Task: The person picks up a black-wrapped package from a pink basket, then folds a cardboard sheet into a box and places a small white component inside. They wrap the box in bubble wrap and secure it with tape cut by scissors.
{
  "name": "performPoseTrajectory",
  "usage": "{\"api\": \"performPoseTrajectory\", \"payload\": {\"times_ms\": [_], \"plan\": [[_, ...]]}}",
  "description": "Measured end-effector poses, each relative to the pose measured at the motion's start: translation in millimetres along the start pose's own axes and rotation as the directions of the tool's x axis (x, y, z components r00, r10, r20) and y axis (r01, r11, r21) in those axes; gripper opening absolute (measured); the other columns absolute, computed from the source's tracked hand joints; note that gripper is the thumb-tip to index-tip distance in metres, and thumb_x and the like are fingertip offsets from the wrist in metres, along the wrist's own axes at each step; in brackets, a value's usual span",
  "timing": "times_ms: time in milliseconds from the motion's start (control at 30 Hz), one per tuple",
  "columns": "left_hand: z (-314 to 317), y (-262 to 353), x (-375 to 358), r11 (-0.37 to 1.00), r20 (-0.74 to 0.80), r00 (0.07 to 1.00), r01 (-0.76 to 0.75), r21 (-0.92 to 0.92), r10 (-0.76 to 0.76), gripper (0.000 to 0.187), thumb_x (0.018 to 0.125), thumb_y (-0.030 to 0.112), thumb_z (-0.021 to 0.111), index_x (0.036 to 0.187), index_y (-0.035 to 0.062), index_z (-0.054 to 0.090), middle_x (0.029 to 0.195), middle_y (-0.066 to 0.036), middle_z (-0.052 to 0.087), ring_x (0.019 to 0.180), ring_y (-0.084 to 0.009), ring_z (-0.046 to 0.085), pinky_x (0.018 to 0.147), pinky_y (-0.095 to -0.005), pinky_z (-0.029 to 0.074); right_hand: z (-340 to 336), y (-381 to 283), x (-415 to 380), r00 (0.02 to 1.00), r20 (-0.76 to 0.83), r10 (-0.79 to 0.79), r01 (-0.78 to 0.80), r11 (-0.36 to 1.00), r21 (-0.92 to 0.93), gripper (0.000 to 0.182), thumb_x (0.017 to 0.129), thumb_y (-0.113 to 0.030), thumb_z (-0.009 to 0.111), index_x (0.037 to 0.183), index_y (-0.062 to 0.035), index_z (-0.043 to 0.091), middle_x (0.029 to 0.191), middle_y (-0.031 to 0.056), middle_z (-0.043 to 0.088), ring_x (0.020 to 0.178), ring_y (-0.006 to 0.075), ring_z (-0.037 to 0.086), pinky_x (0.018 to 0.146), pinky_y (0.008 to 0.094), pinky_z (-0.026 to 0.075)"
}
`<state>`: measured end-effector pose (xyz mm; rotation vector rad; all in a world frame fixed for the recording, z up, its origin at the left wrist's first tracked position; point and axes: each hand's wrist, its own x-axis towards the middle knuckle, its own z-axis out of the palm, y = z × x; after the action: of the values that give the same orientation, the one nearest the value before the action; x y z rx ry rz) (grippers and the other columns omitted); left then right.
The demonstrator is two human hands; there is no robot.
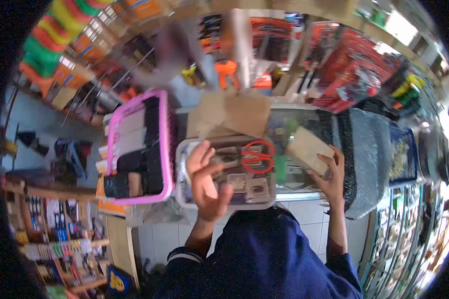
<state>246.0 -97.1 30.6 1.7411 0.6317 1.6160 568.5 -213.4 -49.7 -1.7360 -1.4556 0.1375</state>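
While the left hand (206, 189) hangs open over the pale rectangular plastic tray's (254, 205) left edge, the right hand (333, 182) grips a flat rectangular tan cardboard-like piece (307, 148) beside the tray's right edge, probably light, fairly stiff, best held by opposite edges.

I can read no words, brands or numbers around me. The red packets (366, 60) hanging ahead on my right carry what looks like printing, too blurred to read. Pale patches, perhaps labels, show on the orange boxes (66, 75) to my upper left, and I cannot make those out either. On the pale box (308, 150) in my right hand (332, 178), I make out no lettering.
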Motion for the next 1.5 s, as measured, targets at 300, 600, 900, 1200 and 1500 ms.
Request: {"api": "performPoseTrajectory", "payload": {"times_ms": [300,600,900,1200,1500], "plan": [[-124,5,11,0.848,0.214,0.943,0.114,0.517,-0.257,0.040,0.096,0.011,0.066,0.133,-0.0013,0.060,0.135,-0.019,0.060,0.129,-0.0331,0.057,0.113,-0.0414,0.041,12,20,-8,0.996,0.091,0.005,-0.008,1.000,0.030,0.081,0.070,-0.008,0.091,0.141,-0.0110,0.054,0.163,0.0202,0.030,0.146,0.0395,0.040,0.118,0.0485,0.037],[-137,-51,14,0.693,0.392,0.769,0.089,0.715,-0.504,0.065,0.099,0.035,0.070,0.152,0.0040,0.048,0.143,-0.023,0.057,0.134,-0.0392,0.053,0.114,-0.0445,0.041,0,-20,23,0.988,0.147,0.044,-0.066,0.987,0.150,0.095,0.064,-0.012,0.091,0.150,-0.0124,0.049,0.165,0.0201,0.029,0.153,0.0400,0.031,0.122,0.0525,0.033],[-143,-62,28,0.743,0.413,0.723,0.206,0.636,-0.554,0.033,0.098,0.025,0.070,0.114,-0.0033,0.067,0.115,-0.021,0.068,0.104,-0.0359,0.070,0.091,-0.0446,0.054,6,-76,32,0.983,0.079,-0.164,0.179,0.947,-0.267,0.087,0.071,-0.020,0.091,0.148,-0.0122,0.051,0.162,0.0223,0.034,0.150,0.0432,0.034,0.122,0.0537,0.030],[-144,-74,32,0.803,0.386,0.811,0.163,0.573,-0.440,0.015,0.089,0.008,0.075,0.092,-0.0032,0.066,0.094,-0.018,0.067,0.085,-0.0358,0.069,0.076,-0.0435,0.055,140,-173,23,0.879,0.382,-0.285,0.210,0.951,0.226,0.042,0.080,-0.021,0.087,0.113,-0.0015,0.071,0.113,0.0202,0.072,0.107,0.0392,0.068,0.093,0.0460,0.053],[-143,-84,19,0.787,0.490,0.853,-0.172,0.592,-0.182,0.014,0.088,-0.001,0.068,0.095,0.0013,0.056,0.092,-0.017,0.060,0.095,-0.0406,0.060,0.086,-0.0488,0.047,207,-221,5,0.835,0.547,-0.059,-0.165,0.922,0.351,0.033,0.094,-0.029,0.078,0.094,0.0026,0.069,0.077,0.0190,0.071,0.073,0.0310,0.072,0.067,0.0402,0.054]]}}
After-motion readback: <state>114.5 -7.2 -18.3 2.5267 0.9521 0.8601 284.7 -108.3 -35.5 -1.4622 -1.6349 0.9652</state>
